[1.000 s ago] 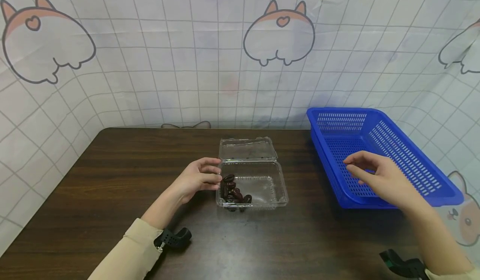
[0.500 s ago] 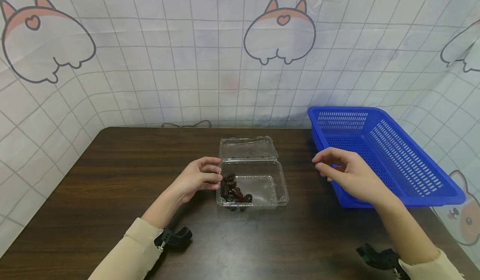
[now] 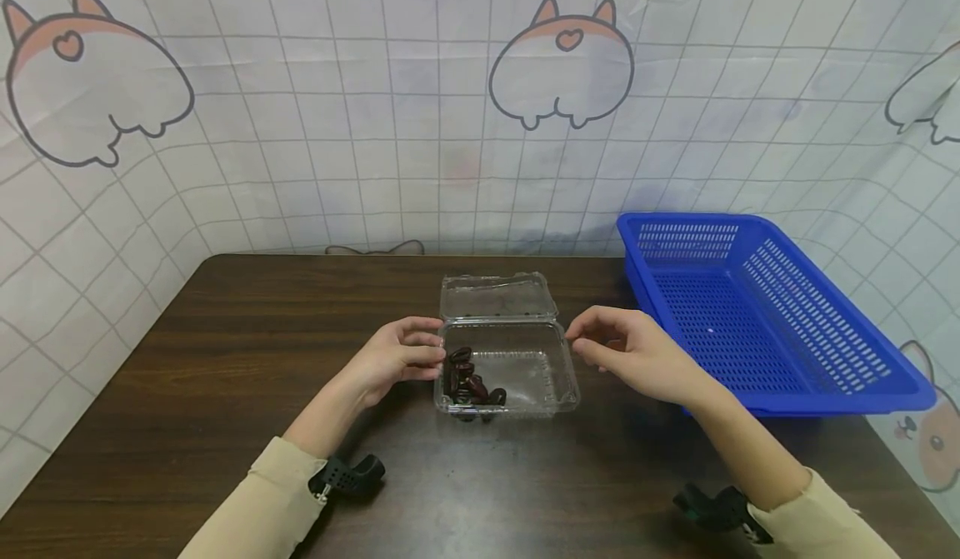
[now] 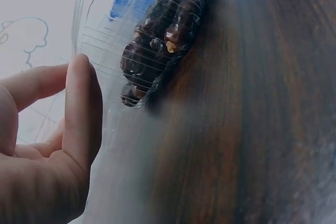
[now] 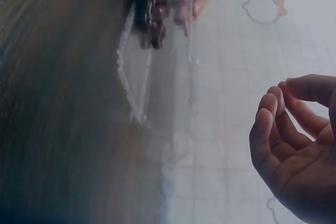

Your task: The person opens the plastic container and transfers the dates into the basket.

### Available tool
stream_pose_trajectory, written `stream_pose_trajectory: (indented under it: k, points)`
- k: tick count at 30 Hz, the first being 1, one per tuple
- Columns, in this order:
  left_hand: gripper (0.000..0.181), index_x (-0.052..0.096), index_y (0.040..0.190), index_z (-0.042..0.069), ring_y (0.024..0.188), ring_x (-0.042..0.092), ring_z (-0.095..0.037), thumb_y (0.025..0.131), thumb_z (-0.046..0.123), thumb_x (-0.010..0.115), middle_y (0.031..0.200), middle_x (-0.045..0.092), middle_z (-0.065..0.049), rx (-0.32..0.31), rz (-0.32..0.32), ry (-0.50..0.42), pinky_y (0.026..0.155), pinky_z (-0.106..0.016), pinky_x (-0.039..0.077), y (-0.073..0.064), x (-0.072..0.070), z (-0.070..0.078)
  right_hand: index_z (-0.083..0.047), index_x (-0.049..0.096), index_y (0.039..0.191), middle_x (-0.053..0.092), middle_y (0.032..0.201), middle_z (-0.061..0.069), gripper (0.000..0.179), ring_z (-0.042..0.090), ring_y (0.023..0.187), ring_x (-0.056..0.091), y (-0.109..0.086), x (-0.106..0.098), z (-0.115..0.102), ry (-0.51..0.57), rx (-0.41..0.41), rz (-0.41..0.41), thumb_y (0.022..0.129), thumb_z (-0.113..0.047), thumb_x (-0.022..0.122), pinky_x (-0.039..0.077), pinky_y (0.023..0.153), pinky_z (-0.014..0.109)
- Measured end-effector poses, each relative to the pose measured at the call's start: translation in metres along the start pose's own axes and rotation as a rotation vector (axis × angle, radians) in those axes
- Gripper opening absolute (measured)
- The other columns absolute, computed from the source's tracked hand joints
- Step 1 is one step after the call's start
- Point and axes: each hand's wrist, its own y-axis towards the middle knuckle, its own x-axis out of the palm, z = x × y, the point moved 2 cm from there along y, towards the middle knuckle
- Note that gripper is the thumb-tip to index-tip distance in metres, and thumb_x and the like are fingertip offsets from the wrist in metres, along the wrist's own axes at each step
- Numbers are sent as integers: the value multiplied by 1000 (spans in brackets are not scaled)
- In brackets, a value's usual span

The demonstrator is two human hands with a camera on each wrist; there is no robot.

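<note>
the box is glossy clear plastic, the basket plastic, the dark pieces shiny, the table wood-grained.

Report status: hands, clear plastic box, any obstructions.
Left hand at left side of box; right hand, empty, near right side. Clear hinged lid open; glossy dark-brown oval pieces bunched left. Nothing visibly blocking from above.

Clock centred on the clear clamshell box, head view, 12 = far side. Straight-down entry free over its bare right half. Dark dates obstruct inside at 8. Open lid takes up 12. Left fingers block 9; right fingers crowd 2, blue slotted basket beyond at 2–3. Worktop at 6 passable.
</note>
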Motion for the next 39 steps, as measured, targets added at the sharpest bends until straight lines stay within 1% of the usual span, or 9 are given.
stream_pose_trajectory:
  k: [4, 8, 12, 15, 19, 21, 26, 33, 39]
  points:
    - [51, 45, 146, -5, 87, 69, -22, 99, -1, 65, 120, 61, -24, 1, -8, 3, 81, -34, 61, 0, -1, 0, -13, 69, 110, 68, 100, 8, 8, 29, 84, 65, 8, 10, 0, 4, -2, -25, 103, -15, 65, 58, 68, 33]
    - [52, 45, 147, -4, 90, 68, -23, 99, -2, 64, 121, 60, -23, -7, -15, 1, 82, -35, 61, 0, -1, 1, -11, 69, 110, 67, 97, 4, 9, 31, 84, 64, 15, 19, 1, 4, -5, -37, 102, -15, 66, 56, 66, 32]
    - [53, 44, 147, -5, 92, 66, -22, 98, -4, 63, 121, 58, -21, -16, -31, -16, 83, -35, 60, 1, -2, 0, -12, 69, 110, 68, 99, 3, 9, 32, 88, 64, 21, 28, 4, 12, 14, -61, 102, -16, 66, 56, 67, 32]
    - [53, 44, 148, -5, 90, 66, -21, 97, -6, 62, 117, 59, -17, -27, -39, -42, 83, -34, 60, 2, -3, -1, -13, 69, 111, 68, 99, 6, 9, 33, 85, 64, 26, 35, 6, 21, 18, -91, 103, -16, 65, 56, 65, 32]
    - [55, 40, 149, -7, 88, 66, -19, 98, -5, 61, 111, 59, -13, -34, -47, -73, 84, -34, 60, 2, -5, -3, -12, 69, 112, 67, 99, 11, 10, 30, 79, 62, 31, 44, 8, 30, 6, -138, 103, -15, 64, 55, 62, 33]
    - [55, 37, 149, -8, 87, 67, -18, 99, -5, 60, 109, 60, -12, -33, -55, -86, 85, -33, 60, 2, -6, -3, -10, 68, 114, 67, 101, 14, 12, 28, 79, 63, 34, 48, 8, 36, -3, -160, 103, -13, 63, 56, 62, 34]
    - [55, 34, 149, -9, 89, 67, -17, 100, -5, 58, 108, 60, -11, -40, -77, -116, 87, -35, 60, 0, -8, -2, -4, 66, 118, 67, 105, 14, 17, 22, 85, 63, 40, 56, 10, 26, -18, -187, 103, -12, 63, 55, 69, 33]
    - [52, 37, 148, -9, 93, 66, -19, 100, -4, 58, 110, 61, -11, -53, -89, -81, 88, -36, 59, -1, -6, -2, -1, 65, 120, 67, 101, 8, 20, 21, 78, 62, 48, 66, 14, 49, 8, -213, 102, -10, 65, 56, 64, 32]
    - [50, 38, 146, -8, 93, 65, -19, 100, -2, 58, 111, 59, -12, -58, -76, -54, 84, -36, 60, 0, -5, -2, -1, 63, 124, 64, 102, 3, 25, 30, 79, 65, 53, 73, 13, 26, 32, -263, 101, -9, 65, 57, 60, 33]
